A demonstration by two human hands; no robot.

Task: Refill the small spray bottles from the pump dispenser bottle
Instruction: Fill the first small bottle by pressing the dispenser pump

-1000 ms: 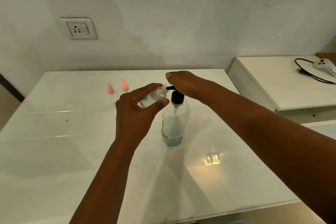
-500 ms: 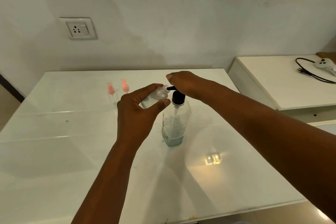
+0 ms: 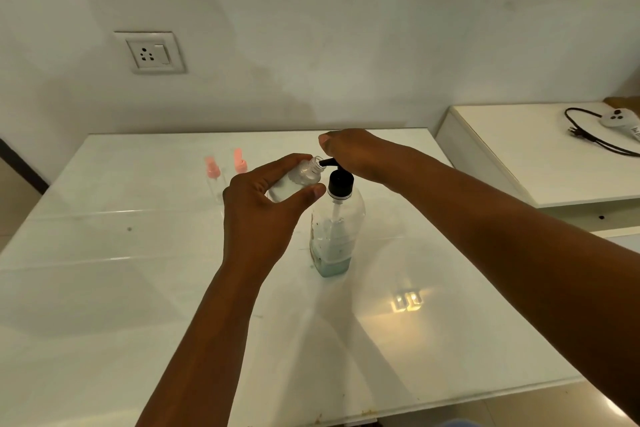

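A clear pump dispenser bottle [image 3: 334, 239] with a black pump head stands mid-table, a little bluish liquid at its bottom. My right hand [image 3: 349, 151] lies flat on top of the pump head and presses it. My left hand [image 3: 263, 208] grips a small clear spray bottle [image 3: 298, 178], uncapped and tilted, its open neck right at the black spout. Behind it, a small bottle with a pink spray top [image 3: 213, 177] stands on the table. Beside that is another pink spray top [image 3: 239, 160]; what it sits on is hidden by my left hand.
The white glossy table [image 3: 104, 288] meets the wall at the back, where a wall socket [image 3: 150, 53] is mounted. A lower white counter [image 3: 519, 156] stands to the right and carries a black cable with a white device [image 3: 616, 118].
The pump head has risen a little under my right hand. The small bottle stays at the spout; both hands have barely shifted.
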